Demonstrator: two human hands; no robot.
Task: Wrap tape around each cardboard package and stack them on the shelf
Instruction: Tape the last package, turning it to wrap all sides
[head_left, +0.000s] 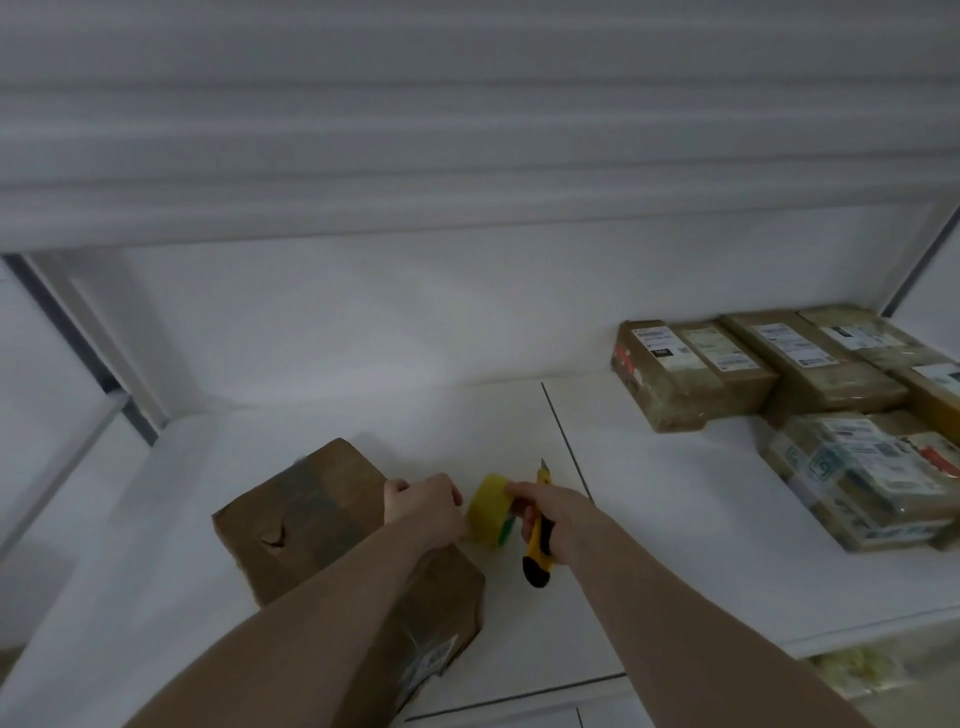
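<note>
- One brown cardboard package (317, 525) lies on the white shelf (649, 519), left of centre; the left forearm crosses over its near end.
- The left hand (423, 506) curls its fingers over the package's right edge.
- One yellow tape roll (488, 512) sits between the hands, touching both.
- The right hand (545, 512) grips one yellow utility knife (540, 540), blade out, and touches the roll.
- At least five taped, labelled packages (810, 395) are stacked far right, well apart.
</note>
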